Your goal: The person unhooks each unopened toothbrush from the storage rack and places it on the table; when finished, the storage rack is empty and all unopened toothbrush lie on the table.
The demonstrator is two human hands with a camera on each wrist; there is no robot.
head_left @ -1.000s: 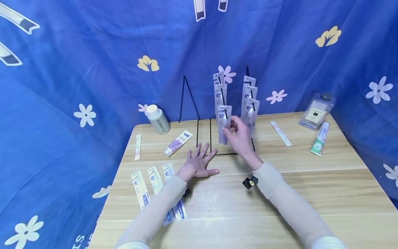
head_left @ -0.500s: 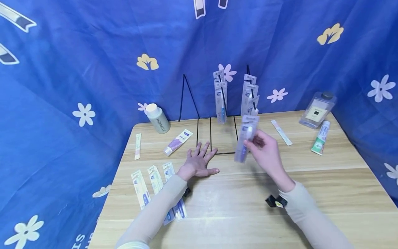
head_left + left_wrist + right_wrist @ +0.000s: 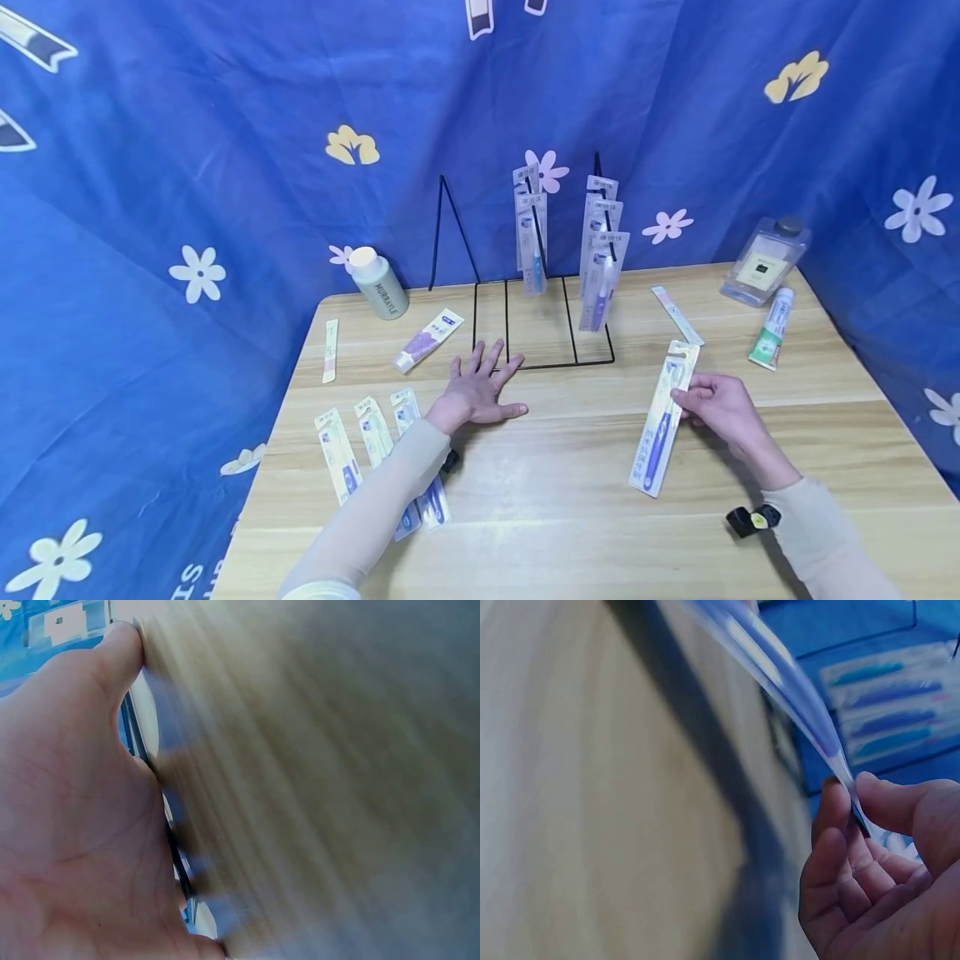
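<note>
Everywhere blue floral cloth (image 3: pixel 225 167) behind wooden table (image 3: pixel 562 500)

Between the left hand (image 3: pixel 480 393) and the right hand (image 3: pixel 718 405) the wooden surface (image 3: pixel 570 467) lies bare, wide enough for a hand to cross. Just beyond the left hand's fingertips the black wire rack (image 3: pixel 542 325) blocks the way forward, its hanging toothbrush packs (image 3: pixel 600 258) standing upright. Left of the left forearm, three flat packs (image 3: pixel 375 442) crowd the near corner. Beyond the right hand lie a thin strip (image 3: pixel 677 314), a green tube (image 3: pixel 772 337) and a clear bottle (image 3: pixel 765 262).
</note>
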